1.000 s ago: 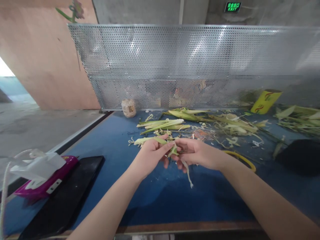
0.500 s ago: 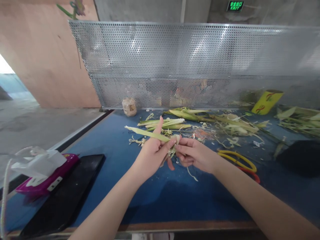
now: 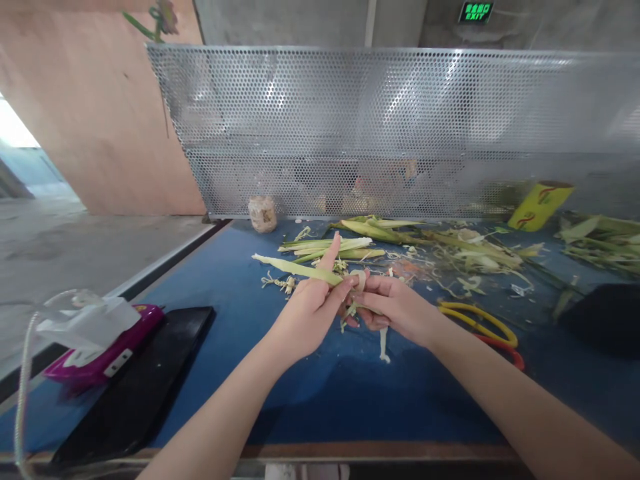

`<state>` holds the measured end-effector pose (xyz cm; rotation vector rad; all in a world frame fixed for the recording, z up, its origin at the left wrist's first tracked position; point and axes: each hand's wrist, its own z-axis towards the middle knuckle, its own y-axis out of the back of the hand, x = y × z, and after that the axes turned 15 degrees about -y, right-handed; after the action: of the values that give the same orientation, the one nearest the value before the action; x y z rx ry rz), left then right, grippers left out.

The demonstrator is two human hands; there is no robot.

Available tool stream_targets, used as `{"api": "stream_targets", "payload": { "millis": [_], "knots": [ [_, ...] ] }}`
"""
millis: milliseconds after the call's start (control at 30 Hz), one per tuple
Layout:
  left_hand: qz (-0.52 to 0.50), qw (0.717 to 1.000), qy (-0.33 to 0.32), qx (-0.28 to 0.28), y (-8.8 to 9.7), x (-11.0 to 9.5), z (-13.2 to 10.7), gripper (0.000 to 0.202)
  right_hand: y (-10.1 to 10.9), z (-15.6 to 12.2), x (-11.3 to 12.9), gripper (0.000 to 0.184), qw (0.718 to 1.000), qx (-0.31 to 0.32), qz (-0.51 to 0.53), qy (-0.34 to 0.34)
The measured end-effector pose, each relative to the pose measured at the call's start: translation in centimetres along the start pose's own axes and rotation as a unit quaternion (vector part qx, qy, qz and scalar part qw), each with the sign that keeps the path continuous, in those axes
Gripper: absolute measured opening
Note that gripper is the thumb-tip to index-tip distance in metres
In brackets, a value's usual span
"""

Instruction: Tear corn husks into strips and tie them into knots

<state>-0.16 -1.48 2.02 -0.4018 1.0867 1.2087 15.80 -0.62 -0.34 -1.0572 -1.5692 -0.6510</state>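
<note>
My left hand (image 3: 313, 303) pinches a long pale green corn husk strip (image 3: 295, 268) between thumb and fingers, its index finger pointing up and away. The strip's tip sticks out to the left. Close against it, my right hand (image 3: 393, 303) has its fingers closed on the other end of the husk, where a pale loop (image 3: 359, 279) curls up between the hands. Below the fingers hangs a thin whitish strand (image 3: 384, 347). Behind the hands lies a small pile of husk strips (image 3: 357, 250), with a knotted, braided piece (image 3: 280, 283) to its left.
Husks and shreds (image 3: 470, 250) litter the back right of the blue table (image 3: 300, 413). Yellow and red rings (image 3: 480, 323) lie right of my forearm. A yellow tube (image 3: 540, 207) and a wrapped roll (image 3: 263, 215) stand by the perforated metal screen (image 3: 325, 100). A purple power strip (image 3: 105, 353) sits left.
Both hands stay together on the husk, and my fingers have shifted slightly around the pale loop. The whitish strand now hangs straighter beneath my right hand. The whole view has moved a little.
</note>
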Motion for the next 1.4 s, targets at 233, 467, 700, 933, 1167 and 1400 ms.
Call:
{"api": "stream_targets", "payload": {
  "millis": [233, 467, 700, 933, 1167, 1400],
  "knots": [
    [-0.049, 0.997, 0.052, -0.015, 0.1, 0.8, 0.1, 0.075, 0.3, 0.1, 0.1, 0.024, 1.0, -0.006, -0.004, 0.024],
    [-0.05, 0.998, 0.047, 0.002, 0.7, 1.0, 0.2, 0.055, 1.1, -0.2, 0.6, 0.021, 0.997, -0.014, -0.048, 0.063],
    [0.035, 0.998, 0.048, 0.011, 1.2, 1.3, 0.2, 0.038, 1.0, -0.6, 1.4, 0.012, 0.979, -0.096, -0.161, 0.075],
    [0.07, 0.993, 0.053, 0.078, 2.0, 1.2, 0.2, 0.027, 1.8, -0.6, 1.3, 0.012, 0.965, -0.111, -0.223, 0.084],
    [-0.159, 0.984, 0.075, 0.041, 1.5, 0.2, 0.2, 0.048, 1.7, -0.6, 1.3, 0.018, 0.992, -0.053, -0.085, 0.074],
    [-0.13, 0.991, 0.021, -0.038, 0.5, 0.5, 0.1, 0.096, 1.1, -0.9, 1.1, 0.018, 0.995, 0.044, 0.027, 0.087]
  ]
}}
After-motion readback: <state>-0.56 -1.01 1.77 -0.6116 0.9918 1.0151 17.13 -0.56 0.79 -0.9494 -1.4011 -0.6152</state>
